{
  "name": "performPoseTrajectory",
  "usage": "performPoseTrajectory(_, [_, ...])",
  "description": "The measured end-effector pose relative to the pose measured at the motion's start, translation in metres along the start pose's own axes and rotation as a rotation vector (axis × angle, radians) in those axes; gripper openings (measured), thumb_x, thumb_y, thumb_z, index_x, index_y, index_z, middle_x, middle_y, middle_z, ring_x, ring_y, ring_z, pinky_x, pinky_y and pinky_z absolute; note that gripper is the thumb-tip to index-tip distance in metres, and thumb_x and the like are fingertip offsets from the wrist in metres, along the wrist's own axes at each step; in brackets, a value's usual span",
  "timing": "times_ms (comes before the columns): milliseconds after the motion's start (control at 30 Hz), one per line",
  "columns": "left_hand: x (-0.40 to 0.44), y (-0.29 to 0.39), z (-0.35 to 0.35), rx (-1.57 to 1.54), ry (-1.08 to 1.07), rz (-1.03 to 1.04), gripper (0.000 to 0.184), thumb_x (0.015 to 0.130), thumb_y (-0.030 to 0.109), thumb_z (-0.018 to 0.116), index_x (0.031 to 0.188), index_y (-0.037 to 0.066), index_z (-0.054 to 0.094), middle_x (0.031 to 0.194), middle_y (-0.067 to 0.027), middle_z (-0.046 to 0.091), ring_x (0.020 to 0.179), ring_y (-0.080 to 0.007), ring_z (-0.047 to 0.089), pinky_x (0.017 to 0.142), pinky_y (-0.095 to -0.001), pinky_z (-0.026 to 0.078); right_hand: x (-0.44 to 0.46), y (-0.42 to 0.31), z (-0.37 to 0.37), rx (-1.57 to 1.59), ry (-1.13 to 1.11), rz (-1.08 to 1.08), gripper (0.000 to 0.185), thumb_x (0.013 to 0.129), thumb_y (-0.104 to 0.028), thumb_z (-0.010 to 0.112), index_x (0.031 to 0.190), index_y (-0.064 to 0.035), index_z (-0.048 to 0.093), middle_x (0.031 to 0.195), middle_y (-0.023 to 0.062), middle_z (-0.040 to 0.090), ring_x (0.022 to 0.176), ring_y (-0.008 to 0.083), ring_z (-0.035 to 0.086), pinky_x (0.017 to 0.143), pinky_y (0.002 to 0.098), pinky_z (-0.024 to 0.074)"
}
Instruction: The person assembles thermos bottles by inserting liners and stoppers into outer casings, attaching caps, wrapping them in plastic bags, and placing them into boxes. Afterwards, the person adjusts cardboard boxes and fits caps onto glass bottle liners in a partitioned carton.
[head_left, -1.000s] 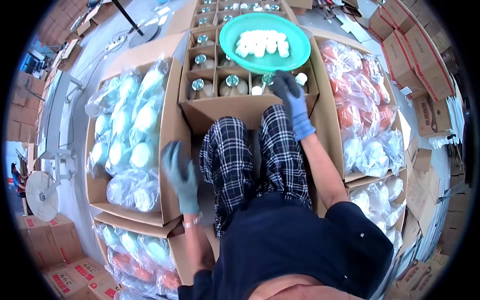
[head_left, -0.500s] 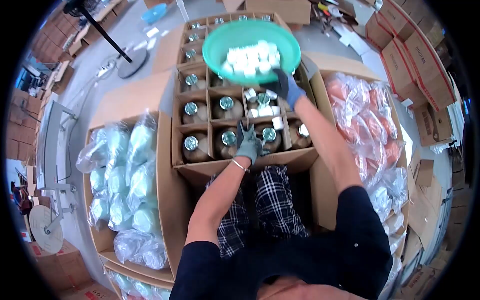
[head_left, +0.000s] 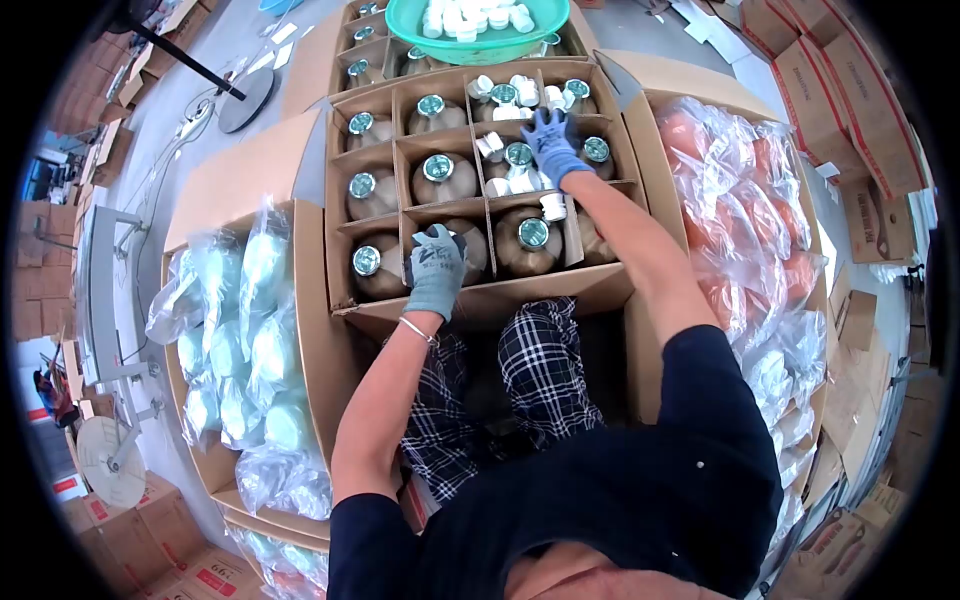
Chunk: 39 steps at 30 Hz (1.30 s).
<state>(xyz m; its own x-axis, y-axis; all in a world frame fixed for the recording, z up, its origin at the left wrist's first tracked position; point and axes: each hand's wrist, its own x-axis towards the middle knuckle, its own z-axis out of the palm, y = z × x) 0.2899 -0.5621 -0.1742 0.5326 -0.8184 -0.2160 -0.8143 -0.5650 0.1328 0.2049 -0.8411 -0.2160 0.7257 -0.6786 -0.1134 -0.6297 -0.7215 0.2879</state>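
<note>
A cardboard box (head_left: 345,215) with dividers stands in front of me, with a glass bottle (head_left: 440,180) in each compartment I can see into. My left hand (head_left: 437,268), in a grey glove, has its fingers curled over the top of a front-row bottle (head_left: 474,248), hiding its mouth. My right hand (head_left: 553,148), in a blue-grey glove, is spread over the right side of the box, beside a bottle (head_left: 596,150). White caps (head_left: 522,181) lie among the bottles near it. At the far end, a green basin (head_left: 480,50) holds several white caps (head_left: 470,18).
On the left, an open carton (head_left: 318,380) holds pale green bagged items (head_left: 235,340). Another carton (head_left: 655,215) on the right holds orange and clear bagged items (head_left: 715,235). A black stand (head_left: 245,100) is at the upper left. Stacked cartons (head_left: 840,110) stand at the right.
The green basin has moved farther off, and my right hand has let go of it and come down over the bottles. My left hand has shifted left onto a bottle top.
</note>
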Motion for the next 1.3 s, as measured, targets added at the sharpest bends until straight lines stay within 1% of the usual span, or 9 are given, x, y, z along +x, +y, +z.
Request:
performPoseTrajectory(233, [0.015,-0.002,0.003,0.213,-0.013,0.201,0.079,0.076,0.042,0.072,0.129,-0.004,0.035,0.109,-0.0256,0.053,0.092,-0.0354,0.061,0.072,-0.0375,0.055,-0.044,0.056,-0.038,0.443,0.268,0.107,0.047,0.074,-0.029,0.071,0.113,-0.0086,0.054,0.108,0.0235,0.059,0.091,0.0393,0.063,0.082,0.0453,0.0509])
performPoseTrajectory(533, [0.046,0.022,-0.042,0.244,-0.236,0.250,0.052,0.085,0.049,0.056,0.115,0.007,0.057,0.110,-0.0119,0.064,0.108,-0.0262,0.060,0.093,-0.0369,0.046,-0.044,0.092,0.033,0.448,-0.149,0.240,0.090,0.076,-0.043,0.069,0.142,-0.0007,0.027,0.138,0.0382,0.032,0.122,0.0481,0.045,0.100,0.0485,0.0416])
performPoseTrajectory(700, [0.115,0.073,-0.022,0.238,0.199,0.360,0.052,0.080,0.048,0.061,0.122,0.015,0.058,0.134,-0.0129,0.048,0.128,-0.0311,0.042,0.105,-0.0594,0.027,-0.023,0.085,0.033,0.432,-0.156,0.309,0.093,0.074,-0.047,0.071,0.144,-0.0062,0.027,0.146,0.0309,0.024,0.132,0.0482,0.030,0.105,0.0533,0.0338])
performPoseTrajectory(767, [0.127,0.079,-0.019,0.305,-0.092,0.245,0.062,0.078,0.047,0.062,0.132,0.018,0.052,0.151,-0.0111,0.029,0.139,-0.0353,0.024,0.102,-0.0734,0.011,-0.035,0.084,0.004,0.312,-0.248,0.243,0.090,0.072,-0.050,0.072,0.143,-0.0113,0.033,0.148,0.0251,0.024,0.133,0.0464,0.029,0.105,0.0566,0.0308])
performPoseTrajectory(900, [0.159,0.071,-0.002,0.336,-0.279,0.416,0.059,0.079,0.043,0.060,0.126,0.007,0.057,0.145,-0.0180,0.038,0.140,-0.0354,0.022,0.112,-0.0589,0.014,-0.037,0.040,-0.019,-0.061,-0.235,-0.322,0.064,0.079,-0.049,0.059,0.133,-0.0172,0.050,0.151,0.0133,0.026,0.140,0.0407,0.017,0.103,0.0711,0.0164])
performPoseTrajectory(1033, [0.113,0.047,-0.066,-0.154,-0.063,0.385,0.071,0.072,0.028,0.073,0.128,-0.004,0.043,0.136,-0.0332,0.036,0.127,-0.0416,0.041,0.101,-0.0444,0.041,-0.024,0.027,0.012,0.064,-0.251,-0.232,0.050,0.080,-0.026,0.052,0.128,-0.0117,0.056,0.152,0.0070,0.028,0.141,0.0401,0.016,0.101,0.0768,0.0098])
performPoseTrajectory(1067, [0.118,0.014,-0.049,-0.204,0.350,0.451,0.069,0.062,0.024,0.083,0.114,-0.004,0.048,0.126,-0.0300,0.044,0.115,-0.0401,0.051,0.093,-0.0404,0.048,-0.023,0.029,0.002,0.219,-0.300,-0.139,0.062,0.077,-0.030,0.058,0.135,-0.0115,0.047,0.150,0.0098,0.030,0.140,0.0414,0.018,0.101,0.0762,0.0112])
performPoseTrajectory(1200, [0.142,-0.110,-0.057,-0.578,0.435,0.184,0.070,0.067,0.011,0.079,0.126,0.003,0.041,0.116,-0.0249,0.051,0.103,-0.0387,0.056,0.086,-0.0439,0.049,-0.031,0.019,-0.025,1.047,0.322,-0.239,0.082,0.066,-0.025,0.080,0.135,-0.0055,0.041,0.133,0.0164,0.048,0.125,0.0315,0.045,0.105,0.0366,0.0376])
performPoseTrajectory(1300, [0.147,-0.136,-0.055,-0.399,0.241,0.008,0.066,0.076,0.022,0.073,0.130,0.003,0.039,0.111,-0.0266,0.057,0.103,-0.0416,0.056,0.086,-0.0473,0.048,-0.030,-0.047,-0.087,0.808,0.108,-0.406,0.077,0.069,-0.031,0.078,0.136,-0.0130,0.043,0.124,0.0219,0.054,0.111,0.0386,0.055,0.099,0.0406,0.0432])
